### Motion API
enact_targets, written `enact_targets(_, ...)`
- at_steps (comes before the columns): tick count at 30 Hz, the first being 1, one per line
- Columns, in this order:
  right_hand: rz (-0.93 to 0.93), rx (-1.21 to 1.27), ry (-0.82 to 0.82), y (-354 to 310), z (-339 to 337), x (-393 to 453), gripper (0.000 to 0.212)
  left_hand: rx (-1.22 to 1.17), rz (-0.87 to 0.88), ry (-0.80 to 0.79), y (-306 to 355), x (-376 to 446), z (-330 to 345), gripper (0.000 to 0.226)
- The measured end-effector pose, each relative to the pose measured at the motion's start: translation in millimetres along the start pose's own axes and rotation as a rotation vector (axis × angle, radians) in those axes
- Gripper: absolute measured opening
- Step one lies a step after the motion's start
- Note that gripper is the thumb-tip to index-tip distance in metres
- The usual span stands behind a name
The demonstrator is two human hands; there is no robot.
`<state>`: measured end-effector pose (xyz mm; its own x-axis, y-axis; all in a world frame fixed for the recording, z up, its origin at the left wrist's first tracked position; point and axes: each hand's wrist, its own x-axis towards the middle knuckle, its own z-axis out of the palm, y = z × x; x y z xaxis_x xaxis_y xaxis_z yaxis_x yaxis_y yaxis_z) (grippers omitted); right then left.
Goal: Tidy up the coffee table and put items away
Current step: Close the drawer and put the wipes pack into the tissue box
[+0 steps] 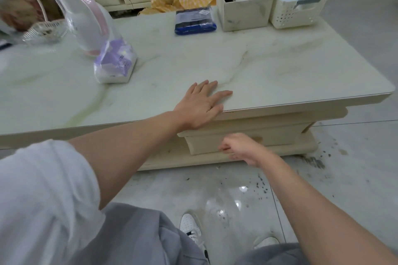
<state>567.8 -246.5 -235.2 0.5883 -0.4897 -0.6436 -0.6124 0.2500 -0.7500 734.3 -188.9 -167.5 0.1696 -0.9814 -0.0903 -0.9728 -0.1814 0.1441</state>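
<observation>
Left hand (201, 105): lay flat and open on the coffee table (280, 75) edge.
Right hand (241, 148): curled shut just below it, at the drawer (247, 142) front — holding nothing I could see.
Left to do: purple pack (115, 64), blue pack (195, 20) — both beyond the left hand.
Done: maybe half.

The coffee table (269, 66) had a smooth, marble-patterned top with a soft sheen, and the floor tiles (237, 196) were glossy enough to mirror the lights. The basket (301, 15) was perforated white plastic, the jug (79, 17) clear plastic, and the tissue packet (115, 64) shiny film.
</observation>
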Motion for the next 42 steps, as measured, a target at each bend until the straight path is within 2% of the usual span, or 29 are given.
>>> enact_targets(2,-0.170,-0.152,-0.051,-33.0,1.6,-31.6,0.018,-0.082,-0.024,-0.054,3.1,0.9,-10.1,0.052)
enact_targets(5,-0.428,-0.286,0.167,-76.9,-19.4,-64.5,0.019,-0.282,-0.047,-0.096,-1.6,-4.6,-39.8,0.051)
enact_targets(6,-0.485,-0.344,0.257,-89.7,-27.0,-71.4,0.018,-0.267,-0.066,-0.042,-10.3,-11.8,-51.2,0.049)
enact_targets(8,-0.543,-0.418,0.382,-108.2,-38.9,-74.0,0.017,-0.100,-0.144,0.180,-36.9,-24.8,-73.4,0.044)
enact_targets(10,-0.556,-0.484,0.424,-119.8,-40.7,-64.8,0.018,0.006,-0.355,0.404,-73.7,-40.8,-93.6,0.043)
enact_targets(12,-0.538,-0.559,0.395,-127.9,-32.5,-46.0,0.021,0.024,-0.644,0.539,-114.8,-53.6,-108.8,0.051)
enact_targets(14,-0.559,-0.643,0.362,-135.7,-22.9,-19.3,0.026,0.009,-0.881,0.547,-152.8,-58.0,-112.9,0.059)
enact_targets(16,-0.611,-0.711,0.326,-149.0,-14.9,11.2,0.033,-0.086,-0.975,0.486,-179.8,-54.2,-102.5,0.061)
enact_targets(18,-0.689,-0.774,0.287,-174.1,-10.1,45.5,0.038,-0.166,-0.938,0.472,-199.1,-34.6,-88.6,0.052)
enact_targets(20,-0.739,-0.828,0.247,-201.1,-8.3,78.9,0.041,-0.159,-0.860,0.525,-204.9,-2.1,-81.3,0.033)
enact_targets(23,-0.714,-0.721,0.214,-233.8,-7.4,117.4,0.046,-0.193,-0.778,0.623,-193.0,60.4,-91.0,0.015)
enact_targets(26,-0.620,-0.367,0.186,-244.5,-12.6,121.5,0.050,-0.256,-0.737,0.632,-164.6,98.3,-98.5,0.018)
enact_targets(28,-0.526,-0.233,0.173,-253.7,-26.4,108.3,0.049,-0.308,-0.709,0.613,-142.4,110.5,-112.7,0.022)
enact_targets(31,-0.271,-0.023,0.063,-277.0,-49.3,84.0,0.042,-0.362,-0.630,0.536,-114.1,117.3,-138.6,0.032)
enact_targets(34,-0.057,0.256,-0.070,-337.8,-74.5,54.6,0.036,-0.368,-0.546,0.432,-97.2,128.7,-191.7,0.028)
enact_targets(38,0.004,0.386,-0.009,-402.1,-98.7,21.1,0.023,-0.413,-0.397,0.343,-79.2,146.3,-267.1,0.030)
enact_targets(42,0.107,0.609,0.010,-434.3,-125.1,-0.1,0.015,-0.507,-0.263,0.249,-61.4,167.1,-319.8,0.032)
